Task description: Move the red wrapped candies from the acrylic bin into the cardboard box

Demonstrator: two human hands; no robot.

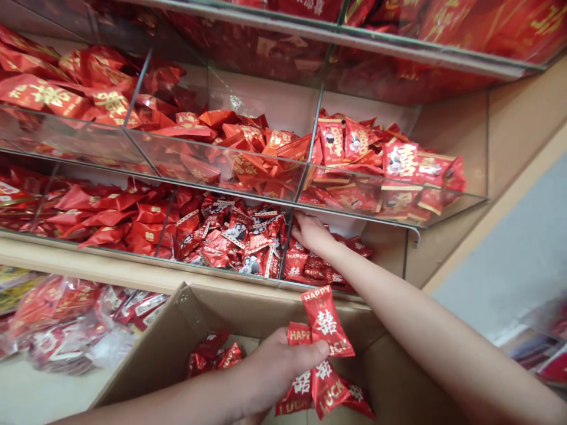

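Note:
My left hand [283,366] is closed on several red wrapped candies [326,321] printed "HAPPY" and "LUCK" with pale characters, pinned under the thumb above an open cardboard box [248,307]. More red candies [212,354] lie inside that box. Up in the lower right shelf compartment, my right hand [312,233] reaches in beside the clear divider, just over matching red candies [305,265]. Its fingers bend down towards the back, and their tips are too hidden to show whether they grip anything.
Clear-walled shelf compartments [221,156] hold many red packets in rows above. Next to my right hand, one bin has red candies with black-and-white figures [239,230]. Plastic-bagged packets [66,324] lie left of the box. A small hook [415,236] hangs under the upper shelf.

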